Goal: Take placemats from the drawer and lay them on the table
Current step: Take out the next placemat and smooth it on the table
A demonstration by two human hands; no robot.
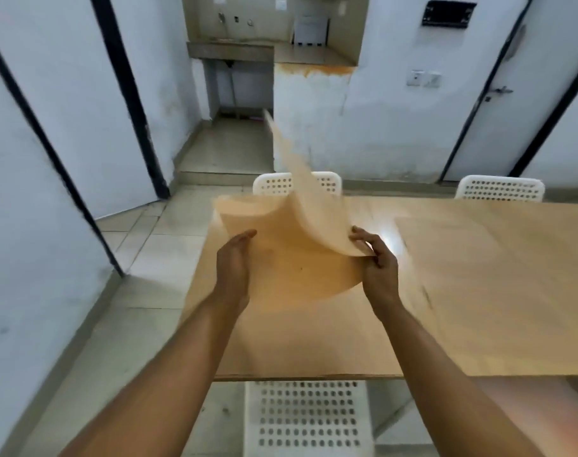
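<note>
I hold thin beige placemats (297,239) in the air over the left end of a light wooden table (314,341). My left hand (233,262) presses against their left edge. My right hand (378,258) pinches the right edge. One sheet curls upward and away, its far corner flapping high and blurred. Another flat placemat (479,275) of the same colour lies on the table to the right. No drawer is in view.
A white perforated chair (305,420) stands at the table's near edge below my arms. Two more white chairs (500,189) stand at the far side. Tiled floor lies to the left, with white walls and black-framed doors around.
</note>
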